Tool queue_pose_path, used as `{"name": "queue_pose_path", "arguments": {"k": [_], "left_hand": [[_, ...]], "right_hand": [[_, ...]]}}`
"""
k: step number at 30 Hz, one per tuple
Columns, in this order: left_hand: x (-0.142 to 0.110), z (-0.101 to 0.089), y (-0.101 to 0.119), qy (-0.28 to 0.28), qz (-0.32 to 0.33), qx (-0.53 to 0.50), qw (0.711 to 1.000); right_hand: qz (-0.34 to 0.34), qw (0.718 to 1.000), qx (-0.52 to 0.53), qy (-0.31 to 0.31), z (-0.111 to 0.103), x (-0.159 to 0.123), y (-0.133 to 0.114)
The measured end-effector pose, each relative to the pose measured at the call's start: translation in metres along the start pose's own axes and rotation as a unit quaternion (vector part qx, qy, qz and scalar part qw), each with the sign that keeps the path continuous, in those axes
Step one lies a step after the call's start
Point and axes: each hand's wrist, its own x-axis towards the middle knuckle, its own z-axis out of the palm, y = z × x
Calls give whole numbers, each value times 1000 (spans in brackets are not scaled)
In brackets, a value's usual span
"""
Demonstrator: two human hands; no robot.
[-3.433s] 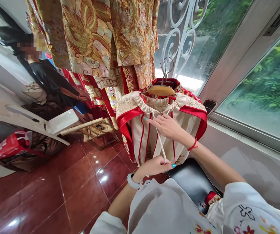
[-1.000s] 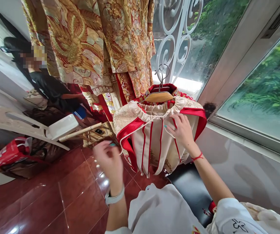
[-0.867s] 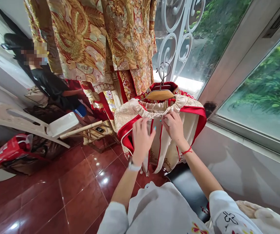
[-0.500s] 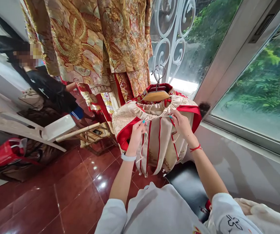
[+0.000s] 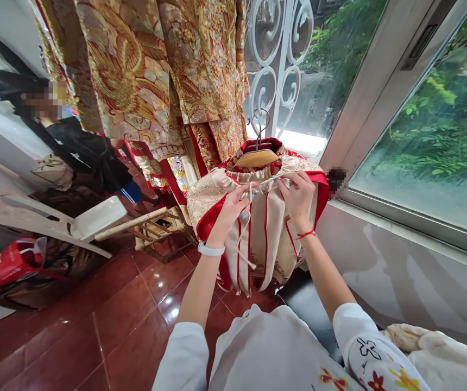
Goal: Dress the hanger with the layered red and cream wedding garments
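A cream and red embroidered garment (image 5: pixel 209 190) hangs from a wooden hanger (image 5: pixel 258 158) in front of me. Its gathered neckline has a thin cream drawstring (image 5: pixel 241 244), one end of which dangles down the front. My left hand (image 5: pixel 235 206) pinches the drawstring at the left of the neck opening, fingers closed. Close by on the right, my right hand (image 5: pixel 296 193) has thumb and fingertips closed on the cord at the neckline. The fingertips of both hands are partly hidden by the cord and cloth.
Gold brocade robes (image 5: pixel 131 70) hang behind, left of a white scrolled metal grille (image 5: pixel 278 65). A window (image 5: pixel 433 152) fills the right. A bamboo stool (image 5: pixel 156 225), a white chair (image 5: pixel 99 217) and a red bag (image 5: pixel 9 266) stand left, near a person in black (image 5: pixel 82 146).
My hands have come closer together at the neckline; the right moved left and turned inward, the left rose slightly. The cord between them is no longer stretched straight.
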Motion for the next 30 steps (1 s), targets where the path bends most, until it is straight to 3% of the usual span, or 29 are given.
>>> {"name": "queue_pose_path", "arguments": {"k": [2, 4, 5, 10, 15, 20, 23, 27, 30], "left_hand": [[16, 5, -3, 30, 61, 79, 995], [28, 6, -6, 41, 109, 143, 983], [32, 6, -8, 39, 127, 161, 978], [34, 3, -13, -4, 141, 143, 980], [33, 2, -12, -35, 161, 145, 976], [28, -2, -2, -23, 165, 242, 956], [25, -3, 6, 7, 189, 338, 922], [23, -5, 17, 23, 222, 486, 845], [20, -13, 23, 10, 215, 560, 800]], "right_hand": [[-15, 988, 113, -106, 10, 7, -10], [-24, 955, 193, -224, 14, 13, -16], [-22, 945, 210, -248, 13, 14, -17], [4, 967, 189, -173, 5, 14, -14], [8, 964, 179, -198, 9, 12, -9], [-2, 943, 208, -260, 9, 13, -4], [-5, 944, 198, -264, 10, 13, -2], [-29, 953, 164, -252, 9, 15, -1], [-52, 978, 74, -188, -3, 20, 5]]}}
